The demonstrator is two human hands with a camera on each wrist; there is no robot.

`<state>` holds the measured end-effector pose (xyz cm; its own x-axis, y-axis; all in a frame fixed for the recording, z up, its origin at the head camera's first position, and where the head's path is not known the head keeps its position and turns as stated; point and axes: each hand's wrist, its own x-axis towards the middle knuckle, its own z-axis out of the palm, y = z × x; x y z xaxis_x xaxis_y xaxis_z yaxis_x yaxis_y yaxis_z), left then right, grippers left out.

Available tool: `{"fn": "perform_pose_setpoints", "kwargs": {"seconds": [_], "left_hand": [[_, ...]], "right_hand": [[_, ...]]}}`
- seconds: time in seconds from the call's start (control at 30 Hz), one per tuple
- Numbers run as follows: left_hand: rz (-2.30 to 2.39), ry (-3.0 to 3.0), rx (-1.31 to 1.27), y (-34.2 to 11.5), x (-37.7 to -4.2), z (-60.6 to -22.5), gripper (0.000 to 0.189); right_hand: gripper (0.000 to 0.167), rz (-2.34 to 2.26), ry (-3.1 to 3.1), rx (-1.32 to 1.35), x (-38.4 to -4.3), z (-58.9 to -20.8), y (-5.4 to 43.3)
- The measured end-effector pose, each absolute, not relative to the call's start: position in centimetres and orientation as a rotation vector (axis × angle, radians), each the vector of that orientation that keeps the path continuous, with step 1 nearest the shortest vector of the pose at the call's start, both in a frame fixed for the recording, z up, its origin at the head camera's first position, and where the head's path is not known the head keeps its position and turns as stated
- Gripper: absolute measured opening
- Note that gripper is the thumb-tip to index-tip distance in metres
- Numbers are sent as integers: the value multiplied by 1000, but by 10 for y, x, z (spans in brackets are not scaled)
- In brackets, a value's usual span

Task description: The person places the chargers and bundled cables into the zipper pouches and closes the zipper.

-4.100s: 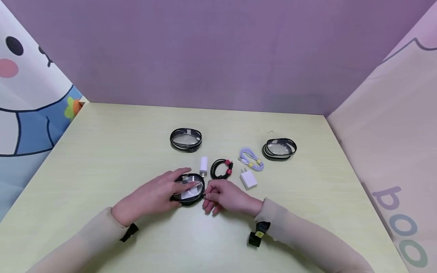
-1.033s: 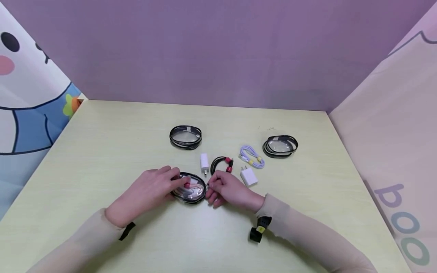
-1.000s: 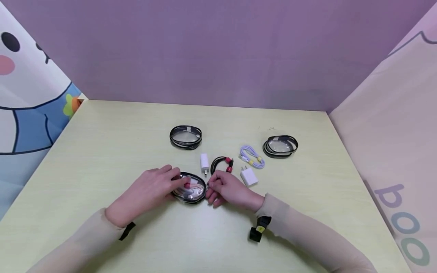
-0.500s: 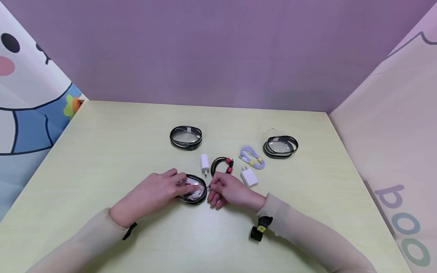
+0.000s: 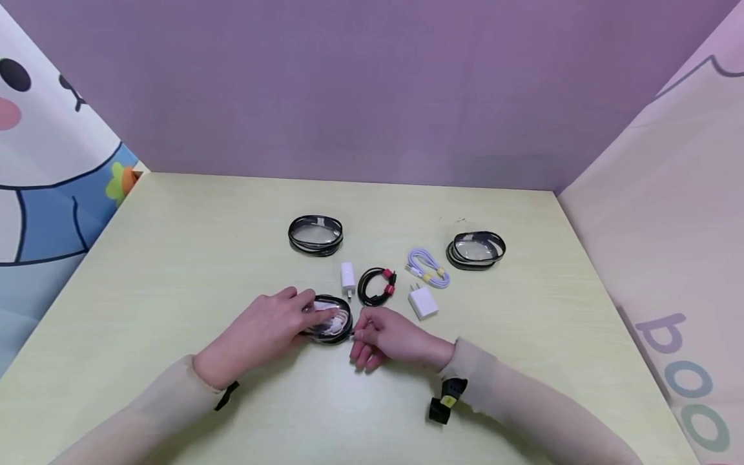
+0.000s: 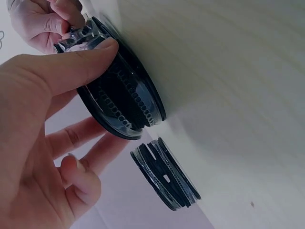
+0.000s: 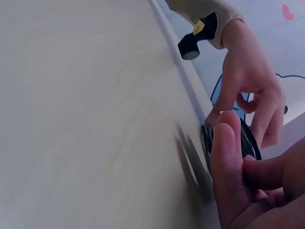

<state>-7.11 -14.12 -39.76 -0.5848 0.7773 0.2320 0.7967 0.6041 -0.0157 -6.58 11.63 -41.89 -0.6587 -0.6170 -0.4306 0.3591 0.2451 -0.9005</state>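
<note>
A small round clear zip pouch (image 5: 344, 332) with black trim sits on the table, with a pale coiled cable (image 5: 335, 323) showing through it. My left hand (image 5: 258, 334) grips the pouch from the left. In the left wrist view its thumb presses on the pouch (image 6: 125, 90) while the fingers lie on the far side. At the pouch's right edge my right hand (image 5: 391, 337) pinches a small dark tab, seemingly the zipper pull, mostly hidden by the fingertips. The right wrist view shows that hand's thumb and fingers partly covering the pouch.
Two similar pouches stand behind, one at left (image 5: 316, 249) and one at right (image 5: 473, 265). Between them lie a white USB adapter (image 5: 347, 276), a coiled black cable (image 5: 363, 289) with red clips, a lilac cable (image 5: 422, 256) and a white charger plug (image 5: 423, 303).
Over the last second my left fingers have shifted over the pouch, and the reddish piece seen inside is now hidden. My right hand has come slightly nearer the body along the pouch's edge.
</note>
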Motion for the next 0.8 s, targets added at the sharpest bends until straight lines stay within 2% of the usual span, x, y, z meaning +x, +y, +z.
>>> {"fn": "perform_pose_setpoints", "kwargs": {"seconds": [0.43,0.8], "left_hand": [[-94,-2654,-1265,-136,-70,-395,53],[-94,-2628,-1277,-148,-72,-394,57]], "right_hand": [[10,-1592,1683,-226,-57,-421,104],[12,-1568,1743,-266,-63,-417,117]]}}
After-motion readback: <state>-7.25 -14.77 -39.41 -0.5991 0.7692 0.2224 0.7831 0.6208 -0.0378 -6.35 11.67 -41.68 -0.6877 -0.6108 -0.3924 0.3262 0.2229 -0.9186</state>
